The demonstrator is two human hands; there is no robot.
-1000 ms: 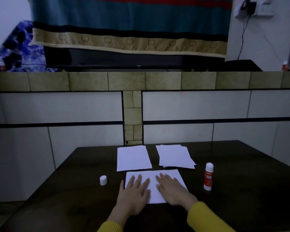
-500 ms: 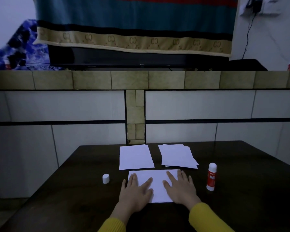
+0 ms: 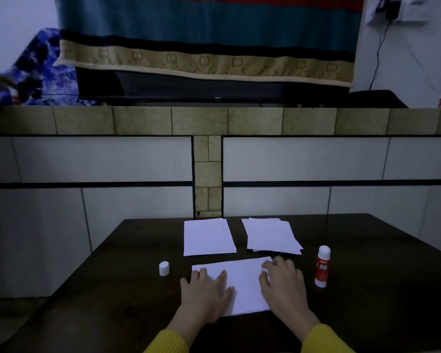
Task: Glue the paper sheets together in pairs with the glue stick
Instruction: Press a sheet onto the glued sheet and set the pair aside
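Near edge of table (image 3: pixel 367 250): both hands flat on one sheet (image 3: pixel 242 284).
Left hand (image 3: pixel 204 294): fingers spread, pressing the sheet's left part.
Right hand (image 3: pixel 283 286): fingers straight and apart, pressing its right part.
Other paper: single sheet (image 3: pixel 208 236) and small stack (image 3: pixel 271 235) just beyond.
Glue (image 3: pixel 322 266): upright, right of the sheet; cap (image 3: pixel 164 268) off, at left.
Advice: smooth from the middle outward, press the edges, keep the corners aligned.

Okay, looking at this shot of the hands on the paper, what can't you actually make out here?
Head view, the only one:
- Near paper: single sheet or glued pair, edges unclear, left hand and right hand cover both ends.
- Far right stack: sheet count, overlapped.
- Glue stick: label too small and dim.
- Forearms: cut off by bottom edge.
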